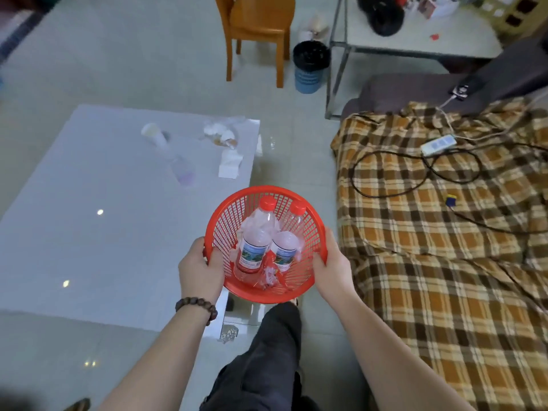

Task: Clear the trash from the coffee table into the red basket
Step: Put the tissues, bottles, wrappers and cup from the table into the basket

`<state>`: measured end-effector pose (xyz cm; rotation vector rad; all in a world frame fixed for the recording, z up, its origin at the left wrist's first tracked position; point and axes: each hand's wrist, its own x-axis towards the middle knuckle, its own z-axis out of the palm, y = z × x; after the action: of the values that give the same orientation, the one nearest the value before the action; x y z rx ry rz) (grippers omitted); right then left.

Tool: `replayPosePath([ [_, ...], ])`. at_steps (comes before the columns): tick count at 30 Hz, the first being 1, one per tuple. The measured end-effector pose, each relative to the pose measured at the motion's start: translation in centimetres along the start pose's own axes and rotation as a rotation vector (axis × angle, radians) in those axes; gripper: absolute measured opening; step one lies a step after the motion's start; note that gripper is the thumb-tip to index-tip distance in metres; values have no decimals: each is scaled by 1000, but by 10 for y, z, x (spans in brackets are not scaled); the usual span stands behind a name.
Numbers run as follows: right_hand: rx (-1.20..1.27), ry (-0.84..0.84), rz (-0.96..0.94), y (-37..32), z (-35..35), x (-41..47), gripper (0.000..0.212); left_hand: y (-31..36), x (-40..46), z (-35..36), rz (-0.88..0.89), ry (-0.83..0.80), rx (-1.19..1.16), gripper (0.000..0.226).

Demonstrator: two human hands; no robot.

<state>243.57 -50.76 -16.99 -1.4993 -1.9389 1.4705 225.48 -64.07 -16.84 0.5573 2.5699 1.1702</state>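
The red basket (pixel 308 215) hangs in the air over the right edge of the white coffee table (pixel 89 232), tilted toward me. My left hand (pixel 200 269) grips its left rim and my right hand (pixel 333 266) grips its right rim. Inside lie two clear bottles with red caps (pixel 256 232) and a red wrapper (pixel 269 274). On the table's far part sit a paper cup (pixel 154 133), crumpled wrappers and tissue (pixel 219 133), a folded white napkin (pixel 229 166) and a clear cup with a purple tint (pixel 184 173).
A sofa with a plaid blanket (pixel 444 232) fills the right side, with a power strip (pixel 439 145) and black cables on it. A wooden chair (pixel 258 31), a blue bin with a black liner (pixel 310 66) and a metal-framed table (pixel 415 40) stand behind. My dark-trousered leg (pixel 267 366) is below the basket.
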Motion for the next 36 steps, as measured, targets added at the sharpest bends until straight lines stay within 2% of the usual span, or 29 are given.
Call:
replayPosePath([
  [8, -169, -207, -145, -49, 37, 122, 58, 0, 78, 12, -182, 195, -72, 24],
  [18, -324, -506, -372, -171, 117, 264, 59, 5, 195, -2, -438, 515, -178, 24],
  [24, -363, -792, -438, -212, 178, 297, 58, -4, 206, -21, -604, 747, -163, 17],
  [29, -385, -1077, -532, -220, 223, 310, 50, -2, 188, -15, -818, 942, -120, 17],
  [36, -478, -1413, -426, -207, 239, 356, 52, 31, 167, 36, -1107, 1084, -108, 13],
])
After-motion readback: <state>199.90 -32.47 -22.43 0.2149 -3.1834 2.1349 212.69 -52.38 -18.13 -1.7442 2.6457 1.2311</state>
